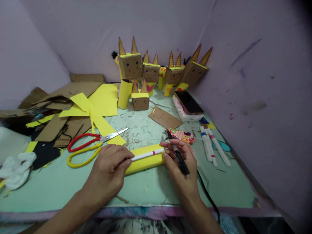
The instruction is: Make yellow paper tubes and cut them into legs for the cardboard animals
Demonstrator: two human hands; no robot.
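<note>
Head view: cardboard-faced yellow figures [131,66] seem finished, yellow paper [146,166] looks undecorated; left grip [109,165] pinches white marker [147,154], right grip [177,177] black pen [179,157].

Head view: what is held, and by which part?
The left hand grips the white marker by its left end, over yellow paper. The right hand holds a black pen-like tool between its fingers; the exact spot is unclear.

Boxed tabletop scribble [144,130], no readable text

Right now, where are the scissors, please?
In the head view, the scissors lie on the left of the table, beside and beyond the left hand, crossing yellow paper.
</note>
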